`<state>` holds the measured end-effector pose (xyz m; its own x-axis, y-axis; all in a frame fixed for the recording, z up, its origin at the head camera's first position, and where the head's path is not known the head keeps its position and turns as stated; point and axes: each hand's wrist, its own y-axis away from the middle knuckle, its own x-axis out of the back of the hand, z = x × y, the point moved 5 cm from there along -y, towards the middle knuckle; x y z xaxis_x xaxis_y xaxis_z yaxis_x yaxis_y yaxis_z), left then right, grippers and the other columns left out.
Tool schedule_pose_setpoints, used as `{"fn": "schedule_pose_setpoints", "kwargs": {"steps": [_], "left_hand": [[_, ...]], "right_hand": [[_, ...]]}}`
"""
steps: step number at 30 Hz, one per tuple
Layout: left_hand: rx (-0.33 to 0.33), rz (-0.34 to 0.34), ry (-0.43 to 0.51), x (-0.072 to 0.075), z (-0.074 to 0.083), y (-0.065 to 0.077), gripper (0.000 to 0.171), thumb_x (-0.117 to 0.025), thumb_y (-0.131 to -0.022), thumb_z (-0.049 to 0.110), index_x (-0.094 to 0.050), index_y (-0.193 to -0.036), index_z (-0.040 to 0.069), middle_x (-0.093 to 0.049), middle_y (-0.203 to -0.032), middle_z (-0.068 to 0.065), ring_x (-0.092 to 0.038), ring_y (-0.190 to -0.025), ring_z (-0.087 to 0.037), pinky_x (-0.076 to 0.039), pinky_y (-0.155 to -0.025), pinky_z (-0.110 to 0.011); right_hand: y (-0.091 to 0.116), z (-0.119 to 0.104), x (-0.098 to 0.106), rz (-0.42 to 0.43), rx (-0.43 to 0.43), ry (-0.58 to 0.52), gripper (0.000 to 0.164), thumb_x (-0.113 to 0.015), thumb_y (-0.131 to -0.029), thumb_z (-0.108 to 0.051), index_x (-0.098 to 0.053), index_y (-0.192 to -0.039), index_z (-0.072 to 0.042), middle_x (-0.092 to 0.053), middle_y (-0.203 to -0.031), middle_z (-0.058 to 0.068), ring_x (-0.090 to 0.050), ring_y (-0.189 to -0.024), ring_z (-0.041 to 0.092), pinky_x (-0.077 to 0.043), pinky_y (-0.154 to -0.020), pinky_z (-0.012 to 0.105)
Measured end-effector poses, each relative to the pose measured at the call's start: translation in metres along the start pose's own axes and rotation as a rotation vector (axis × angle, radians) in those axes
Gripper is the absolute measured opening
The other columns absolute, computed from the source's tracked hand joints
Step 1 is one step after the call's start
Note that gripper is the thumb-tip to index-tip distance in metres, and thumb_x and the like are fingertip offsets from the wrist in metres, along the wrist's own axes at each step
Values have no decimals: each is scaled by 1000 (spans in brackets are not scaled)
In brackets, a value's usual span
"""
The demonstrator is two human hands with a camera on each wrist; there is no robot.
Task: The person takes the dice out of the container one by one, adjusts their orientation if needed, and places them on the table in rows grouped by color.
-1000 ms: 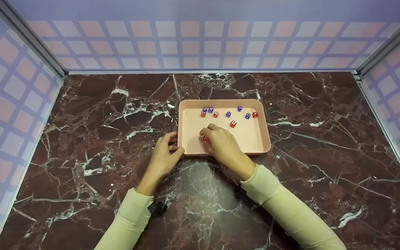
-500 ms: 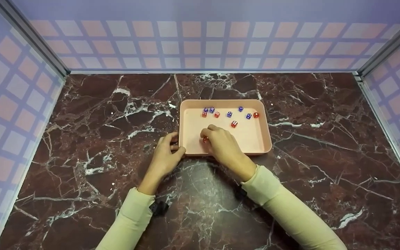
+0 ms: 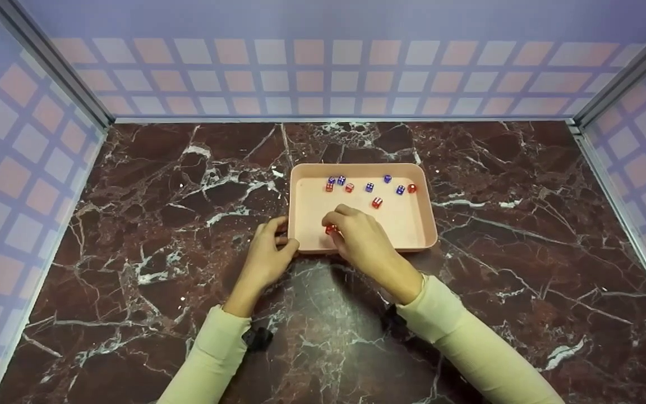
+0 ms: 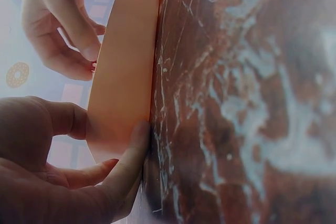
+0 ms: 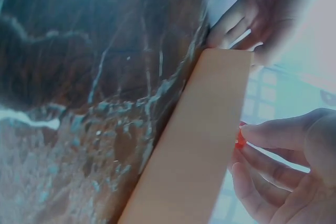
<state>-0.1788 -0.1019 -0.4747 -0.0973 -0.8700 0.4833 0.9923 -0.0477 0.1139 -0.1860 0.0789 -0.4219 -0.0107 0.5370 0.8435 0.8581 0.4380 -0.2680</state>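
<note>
A shallow peach plastic tray [image 3: 429, 224] lies on the marbled tabletop. My left hand [image 3: 267, 255] grips its near left corner, thumb at the front and fingers along the left side; the left wrist view shows these fingers [image 4: 128, 156] against the outer wall. Inside the tray, near its front wall, my right hand [image 3: 359, 233] pinches a red die [image 3: 330, 229] between thumb and fingertips. The right wrist view shows this die [image 5: 241, 136] just past the rim. Farther back lie several loose dice, among them a red die [image 3: 377, 202] and a blue die [image 3: 369, 187].
Another red die [image 3: 412, 188] and a blue die [image 3: 400, 190] sit near the tray's right wall. A blue die [image 3: 341, 180] stands in a small cluster at the back left. Checkered panels [image 3: 312, 73] enclose the table [image 3: 160, 224] at the back and both sides.
My right hand has shifted slightly, bringing the pinched red die a little toward the tray's front and left. The left hand keeps its grip on the corner, and the loose dice stay put.
</note>
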Motion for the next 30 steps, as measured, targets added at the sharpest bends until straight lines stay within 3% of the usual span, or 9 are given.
{"fn": "schedule_pose_setpoints", "kwargs": {"steps": [16,30], "left_hand": [[13,4,-33,0,-2,-1,57,-61,-95,8,-52,-149,-8,-52,-137,-27,-68,-119,-38,-56,-103,-47],[5,-1,-37,-2,-1,-1,53,-59,-96,9,-54,-146,-9,-51,-139,-27,-68,-120,-39,-56,-104,-46]], "right_hand": [[17,-22,16,23,87,-29,13,-76,-90,1,-78,-102,-4,-73,-97,7,-73,-89,27,-62,-78,44],[34,-38,-6,-139,147,-7,17,-74,-90,1,-79,-106,-5,-72,-100,7,-71,-94,27,-62,-84,42]]}}
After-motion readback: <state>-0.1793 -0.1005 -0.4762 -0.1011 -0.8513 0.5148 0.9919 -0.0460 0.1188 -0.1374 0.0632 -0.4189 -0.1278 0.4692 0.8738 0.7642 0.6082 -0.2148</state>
